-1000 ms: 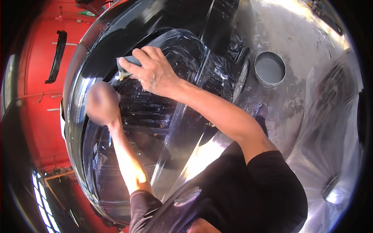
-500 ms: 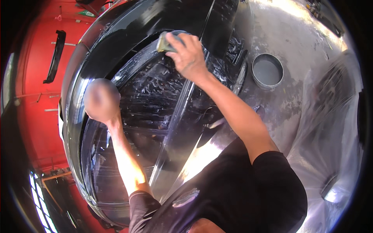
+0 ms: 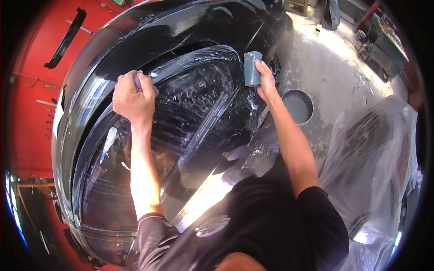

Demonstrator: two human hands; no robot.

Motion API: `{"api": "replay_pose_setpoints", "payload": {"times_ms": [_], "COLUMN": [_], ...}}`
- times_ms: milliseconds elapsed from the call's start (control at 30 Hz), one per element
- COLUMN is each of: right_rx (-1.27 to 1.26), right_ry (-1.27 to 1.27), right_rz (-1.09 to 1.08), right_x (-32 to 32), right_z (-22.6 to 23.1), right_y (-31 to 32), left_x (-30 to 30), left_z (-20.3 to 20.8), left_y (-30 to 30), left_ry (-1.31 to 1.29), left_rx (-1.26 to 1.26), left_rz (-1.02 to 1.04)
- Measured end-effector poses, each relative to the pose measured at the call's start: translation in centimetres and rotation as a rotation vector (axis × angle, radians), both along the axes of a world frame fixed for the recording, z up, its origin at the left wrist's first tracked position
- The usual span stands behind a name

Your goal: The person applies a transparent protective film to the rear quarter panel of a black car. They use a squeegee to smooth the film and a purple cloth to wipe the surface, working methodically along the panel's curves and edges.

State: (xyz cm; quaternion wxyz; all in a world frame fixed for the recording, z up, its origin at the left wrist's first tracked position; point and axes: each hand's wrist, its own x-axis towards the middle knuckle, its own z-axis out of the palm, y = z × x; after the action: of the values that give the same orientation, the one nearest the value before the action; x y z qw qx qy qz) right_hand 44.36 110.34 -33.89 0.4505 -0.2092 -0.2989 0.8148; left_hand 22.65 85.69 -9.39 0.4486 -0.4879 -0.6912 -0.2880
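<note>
Now the block (image 3: 251,68) is no longer over the curved ridge (image 3: 194,58); it is out to the right, over the edge of the car (image 3: 190,119) on the bucket (image 3: 311,106) side. The rubbing thus seems broken off, at least briefly. Whether the block touches the car I cannot tell. The right hand (image 3: 266,80) has its fingers clamped on the block's right side. The block's long axis runs nearly straight up and down in the view, one end pointing away from the person, the other back toward them, a broad face up to the camera. The left hand (image 3: 133,98), by the ridge's left end, has its fingers curled tight around a purplish wad (image 3: 138,83).
</note>
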Motion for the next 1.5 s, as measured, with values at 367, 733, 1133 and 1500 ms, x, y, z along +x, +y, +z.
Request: {"api": "replay_pose_setpoints", "payload": {"times_ms": [367,733,1133,1500], "right_rx": [-0.163,-0.33,-0.271,-0.24], "right_ry": [0.089,0.157,0.0,-0.057], "right_rz": [0.393,0.701,0.827,0.905], "right_x": [1.7,2.2,1.6,2.0], "right_z": [-1.2,-2.7,-1.9,-1.8], "right_y": [1.9,6.7,9.1,10.7], "left_x": [8.6,16.5,20.8,19.5], "left_z": [-10.9,-18.9,-17.0,-16.4], "left_y": [15.7,15.9,9.8,6.9], "left_ry": [0.245,-0.192,-0.902,-1.312], "left_rx": [-0.363,-0.574,-0.092,0.446], "left_rz": [-0.124,-0.247,-0.151,-0.062]}}
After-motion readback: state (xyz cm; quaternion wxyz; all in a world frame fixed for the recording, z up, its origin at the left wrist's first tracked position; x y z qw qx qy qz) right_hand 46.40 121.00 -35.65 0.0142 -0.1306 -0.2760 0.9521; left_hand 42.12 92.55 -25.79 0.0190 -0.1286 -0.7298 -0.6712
